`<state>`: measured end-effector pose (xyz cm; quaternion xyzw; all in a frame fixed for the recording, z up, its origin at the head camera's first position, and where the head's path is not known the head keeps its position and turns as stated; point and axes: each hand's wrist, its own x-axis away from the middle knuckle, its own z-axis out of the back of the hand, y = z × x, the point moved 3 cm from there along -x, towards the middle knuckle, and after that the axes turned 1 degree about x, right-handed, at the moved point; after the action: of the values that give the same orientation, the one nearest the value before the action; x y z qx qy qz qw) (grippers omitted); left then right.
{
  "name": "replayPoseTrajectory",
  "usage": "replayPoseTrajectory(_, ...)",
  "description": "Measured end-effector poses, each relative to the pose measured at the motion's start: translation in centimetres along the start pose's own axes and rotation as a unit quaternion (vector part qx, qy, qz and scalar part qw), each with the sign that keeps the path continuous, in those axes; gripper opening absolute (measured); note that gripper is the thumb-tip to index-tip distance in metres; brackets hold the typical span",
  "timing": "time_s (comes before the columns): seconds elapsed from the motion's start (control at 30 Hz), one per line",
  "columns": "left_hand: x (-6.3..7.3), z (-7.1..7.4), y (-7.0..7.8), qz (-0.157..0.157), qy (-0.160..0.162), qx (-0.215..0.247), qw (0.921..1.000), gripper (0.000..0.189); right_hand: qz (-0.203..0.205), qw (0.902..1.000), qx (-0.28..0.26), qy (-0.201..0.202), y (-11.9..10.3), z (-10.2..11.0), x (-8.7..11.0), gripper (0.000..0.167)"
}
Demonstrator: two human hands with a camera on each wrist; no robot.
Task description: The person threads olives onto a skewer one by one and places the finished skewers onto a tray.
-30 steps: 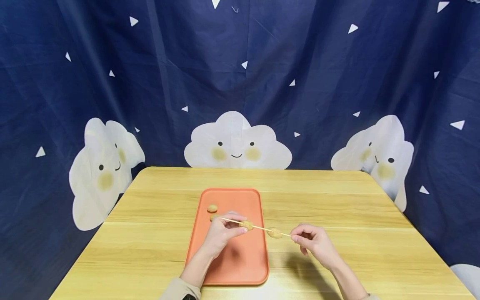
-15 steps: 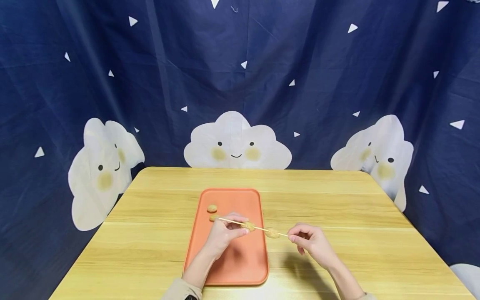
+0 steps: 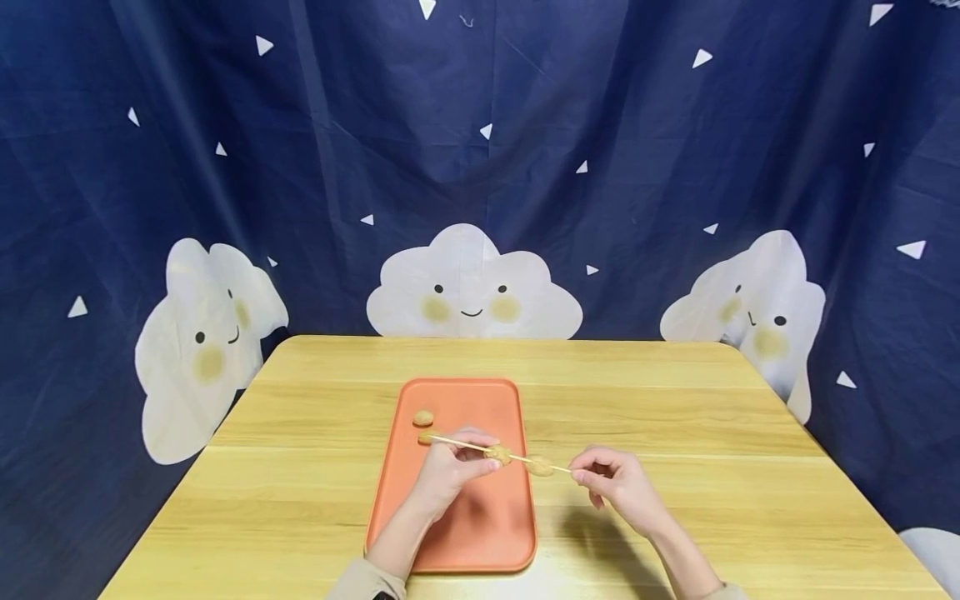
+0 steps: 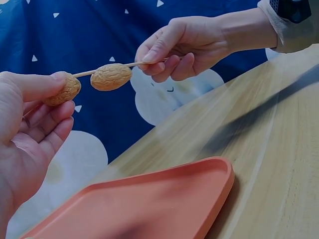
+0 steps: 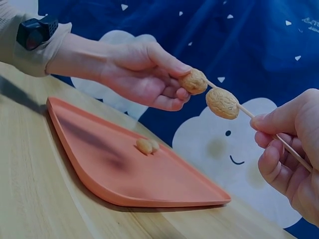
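Observation:
Above the orange tray, my left hand [image 3: 442, 473] pinches a wrinkled brown food ball [image 3: 497, 454] between thumb and fingers. A thin wooden skewer [image 3: 457, 442] runs through this ball, and its far end sticks out to the left. Another wrinkled oval ball [image 5: 222, 103] sits on the same skewer, a small gap away toward the right hand. My right hand [image 3: 621, 487] pinches the skewer near its right end with thumb and forefinger; the rest of the stick lies along the palm in the right wrist view. Both balls hang clear of the tray and table.
The orange tray [image 3: 480, 542] lies on the wooden table [image 3: 675, 400]. Two more brown balls rest in its far left part, one farther back [image 3: 423, 418] and one nearer [image 3: 426, 437]. A dark blue curtain [image 3: 525, 108] with clouds stands behind the table.
My right hand has moved left, carrying the skewer and the second ball closer to the ball in my left hand. More skewer now shows left of that ball. The left hand has barely shifted.

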<state>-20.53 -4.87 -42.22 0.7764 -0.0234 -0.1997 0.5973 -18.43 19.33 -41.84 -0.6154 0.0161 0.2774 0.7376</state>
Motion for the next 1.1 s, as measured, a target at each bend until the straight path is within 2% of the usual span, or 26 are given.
replayPoseTrajectory(0.37,0.1,-0.19,0.0,0.002,0.007,-0.018,0.9998,0.036,0.009,0.9999,-0.003,-0.004,-0.02,-0.38,-0.31,0.009)
replayPoseTrajectory(0.67,0.1,-0.24,-0.27,0.007,0.006,-0.011,0.9999,0.036,0.006,0.9999,0.004,-0.009,0.13,-0.57,-0.4,0.009)
replayPoseTrajectory(1.1,0.12,-0.17,-0.51,0.029,-0.006,0.0,0.9996,0.04,-0.004,0.9998,0.017,0.013,0.62,-0.71,-0.39,0.01)
